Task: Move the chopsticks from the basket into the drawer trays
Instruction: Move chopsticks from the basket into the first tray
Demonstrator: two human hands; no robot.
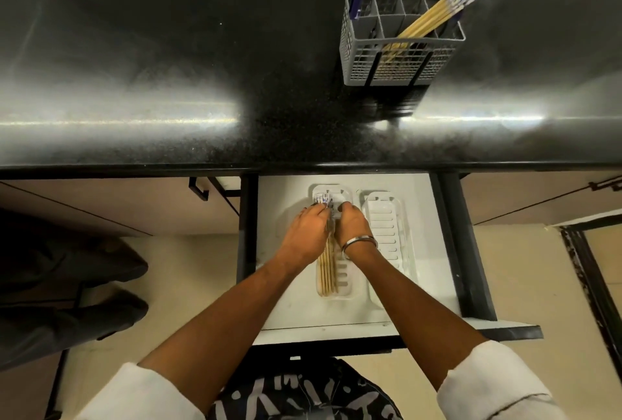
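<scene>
A grey cutlery basket (400, 59) with a blue handle stands on the black counter at the back right. A bundle of wooden chopsticks with blue-patterned tops (434, 17) leans out of it. Below, the open white drawer (289, 315) holds two white slotted trays. Several chopsticks (327, 273) lie lengthwise in the left tray (350, 281). My left hand (308, 231) and my right hand (351, 226) sit side by side over the chopsticks' patterned ends, fingers curled around them. The right tray (387, 231) holds nothing.
The black counter (168, 83) spans the view above the drawer. Cabinet fronts with dark handles flank the drawer. A dark chair or bag sits on the floor at left (67, 285). A dark door frame (592, 285) runs down the right.
</scene>
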